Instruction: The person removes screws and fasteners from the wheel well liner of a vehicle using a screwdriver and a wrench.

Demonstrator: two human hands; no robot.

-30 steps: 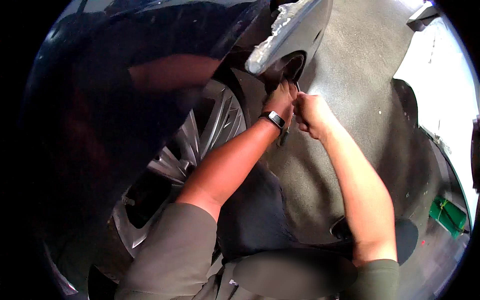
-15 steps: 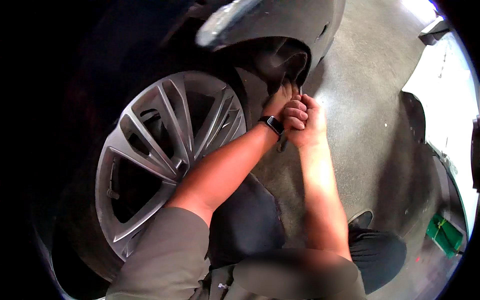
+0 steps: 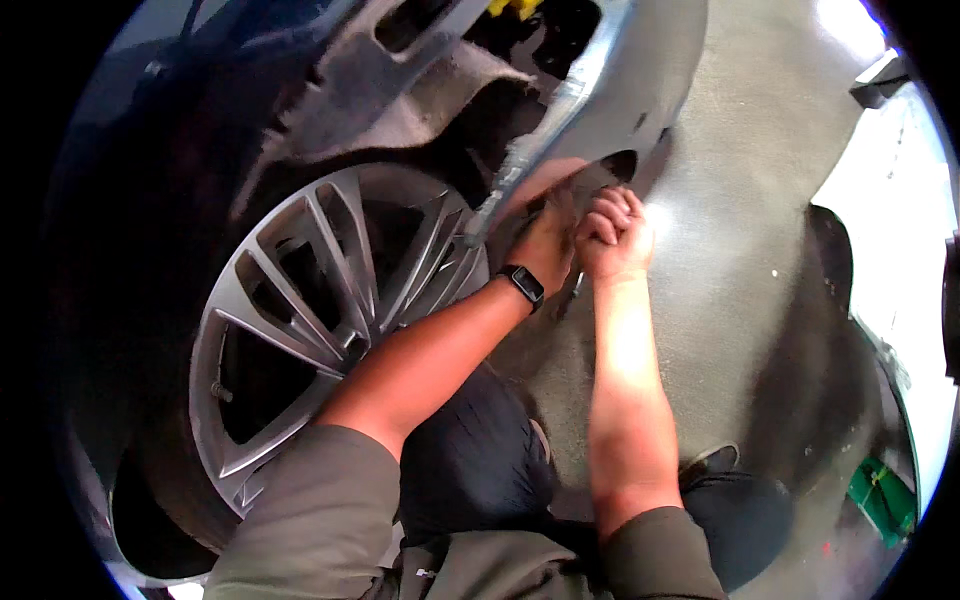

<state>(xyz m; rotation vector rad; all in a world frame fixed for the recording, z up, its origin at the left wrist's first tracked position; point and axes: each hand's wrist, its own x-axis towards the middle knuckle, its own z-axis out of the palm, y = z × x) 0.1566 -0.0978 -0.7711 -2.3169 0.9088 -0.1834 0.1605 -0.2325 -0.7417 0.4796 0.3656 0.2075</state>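
The grey bumper cover [image 3: 645, 75] of a car hangs with its end beside the silver spoked wheel [image 3: 288, 342]. My left hand [image 3: 548, 238], with a dark watch [image 3: 526, 287] at the wrist, reaches to the underside of this end. Its fingers are blurred and partly hidden there. Close on its right, my right hand [image 3: 615, 238] is closed, fingers curled in, just below a dark opening in the bumper. Between the hands a thin dark tool end [image 3: 578, 284] shows; its kind and the grip on it are unclear.
Torn-looking grey liner [image 3: 425, 105] and a yellow part [image 3: 515, 8] show in the car body above the wheel. A white panel [image 3: 905, 220] stands at the far right. A green packet [image 3: 882, 500] lies on the concrete floor [image 3: 740, 330] at lower right.
The bumper's end has come down and toward the wheel, uncovering the body behind it. My left hand has drawn slightly back and left; the right hand has stayed close by.
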